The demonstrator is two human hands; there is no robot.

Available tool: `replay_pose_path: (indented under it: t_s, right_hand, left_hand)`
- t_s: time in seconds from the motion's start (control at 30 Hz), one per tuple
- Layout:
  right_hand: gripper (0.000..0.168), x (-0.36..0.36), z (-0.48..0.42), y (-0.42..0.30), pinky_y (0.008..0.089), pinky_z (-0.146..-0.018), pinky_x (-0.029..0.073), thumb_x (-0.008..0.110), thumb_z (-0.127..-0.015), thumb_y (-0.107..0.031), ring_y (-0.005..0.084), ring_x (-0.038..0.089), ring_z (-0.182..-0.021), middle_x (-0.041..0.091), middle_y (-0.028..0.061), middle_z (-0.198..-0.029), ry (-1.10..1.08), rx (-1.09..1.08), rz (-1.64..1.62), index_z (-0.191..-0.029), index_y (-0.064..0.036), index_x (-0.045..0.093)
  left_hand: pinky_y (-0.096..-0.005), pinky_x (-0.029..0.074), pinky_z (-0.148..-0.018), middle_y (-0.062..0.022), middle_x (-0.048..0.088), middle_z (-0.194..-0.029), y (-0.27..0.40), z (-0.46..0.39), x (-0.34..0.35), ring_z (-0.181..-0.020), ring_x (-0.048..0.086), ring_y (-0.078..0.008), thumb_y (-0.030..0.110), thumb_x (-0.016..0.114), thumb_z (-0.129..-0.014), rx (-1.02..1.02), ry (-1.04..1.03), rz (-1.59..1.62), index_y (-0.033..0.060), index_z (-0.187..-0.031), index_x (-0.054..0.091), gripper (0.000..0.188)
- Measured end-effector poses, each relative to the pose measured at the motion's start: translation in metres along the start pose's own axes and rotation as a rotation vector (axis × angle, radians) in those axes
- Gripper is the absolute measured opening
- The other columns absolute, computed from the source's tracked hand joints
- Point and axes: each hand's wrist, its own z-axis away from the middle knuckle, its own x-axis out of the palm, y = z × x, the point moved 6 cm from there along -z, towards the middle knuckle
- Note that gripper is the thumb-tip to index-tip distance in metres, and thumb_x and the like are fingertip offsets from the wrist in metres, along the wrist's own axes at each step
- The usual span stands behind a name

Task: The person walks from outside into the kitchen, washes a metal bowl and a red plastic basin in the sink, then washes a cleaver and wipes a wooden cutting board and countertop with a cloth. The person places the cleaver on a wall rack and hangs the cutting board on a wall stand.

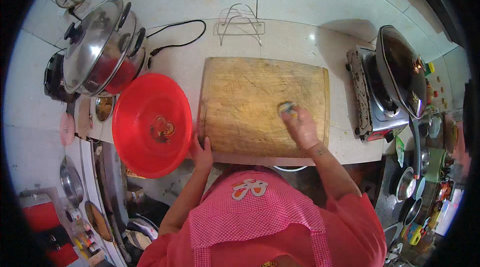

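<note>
A worn wooden cutting board (258, 91) lies flat on the tiled counter before me. My right hand (302, 126) presses a small, round scrubber-like object (287, 107) onto the right part of the board; motion blur hides its exact kind. At the board's near left corner, my left hand (201, 153) has its thumb over the top and its fingers along the left side. Those fingers are close to the rim of a red plastic basin (131, 128); whether they touch it I cannot tell. The basin holds no visible contents, and a printed pattern shows on its bottom.
At the back left stands a lidded steel pot (99, 49) beside a black power cord (180, 45). A wire rack (240, 27) leans by the wall. To the right, a gas stove (375, 94) carries a lidded pan (401, 72), its handle (415, 147) jutting toward me.
</note>
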Motion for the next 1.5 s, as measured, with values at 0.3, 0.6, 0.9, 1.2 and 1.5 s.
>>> replay_pose_path:
  t_s: [0.3, 0.6, 0.9, 1.2, 1.5]
  right_hand:
    - [0.037, -0.068, 0.026, 0.149, 0.0379, -0.077, 0.047, 0.056, -0.076, -0.005, 0.0308, 0.053, -0.09, 0.051, 0.0135, -0.105, 0.295, 0.479, 0.252, -0.111, -0.017, 0.059]
    - [0.045, 0.046, -0.124, -0.076, 0.0418, -0.093, 0.041, 0.054, -0.078, -0.006, 0.0377, 0.044, -0.11, 0.048, 0.0171, -0.12, 0.086, 0.011, -0.46, -0.123, -0.008, 0.051]
    - [0.03, 0.019, -0.149, 0.03, 0.0413, -0.077, 0.05, 0.05, -0.081, -0.014, 0.0317, 0.048, -0.107, 0.046, 0.0132, -0.116, 0.019, 0.3, -0.022, -0.11, -0.019, 0.056]
    - [0.04, -0.049, 0.015, 0.184, 0.0382, -0.081, 0.05, 0.053, -0.078, -0.007, 0.0311, 0.046, -0.109, 0.042, 0.0103, -0.119, 0.084, 0.651, 0.258, -0.116, -0.02, 0.055]
    - [0.062, 0.022, 0.035, 0.177, 0.0451, -0.092, 0.037, 0.062, -0.082, -0.03, 0.0438, 0.047, -0.105, 0.052, 0.0267, -0.112, 0.171, 0.711, -0.42, -0.125, 0.006, 0.038]
  left_hand:
    - [-0.0428, 0.018, -0.109, -0.0222, 0.025, -0.143, 0.022, -0.024, 0.016, -0.133, 0.023, -0.0353, 0.031, 0.057, -0.086, 0.246, 0.018, -0.18, -0.0048, -0.138, 0.02, 0.073]
    - [-0.0436, 0.019, -0.109, -0.0223, 0.026, -0.142, 0.04, -0.02, 0.019, -0.131, 0.025, -0.0365, 0.027, 0.058, -0.086, 0.205, 0.062, -0.258, -0.0039, -0.138, 0.021, 0.071]
    - [-0.0439, 0.02, -0.108, -0.0221, 0.028, -0.142, 0.025, -0.017, 0.01, -0.132, 0.025, -0.0355, 0.022, 0.056, -0.087, 0.248, 0.051, -0.25, 0.0, -0.139, 0.022, 0.066]
    - [-0.0436, 0.015, -0.11, -0.0235, 0.025, -0.143, 0.045, -0.024, 0.011, -0.133, 0.022, -0.0364, 0.016, 0.059, -0.084, 0.28, -0.027, -0.124, -0.004, -0.139, 0.019, 0.071]
    - [-0.0423, 0.024, -0.106, -0.0253, 0.037, -0.134, 0.074, -0.114, 0.052, -0.127, 0.031, -0.0361, 0.023, 0.069, -0.07, 0.058, 0.11, -0.2, -0.0067, -0.134, 0.028, 0.081]
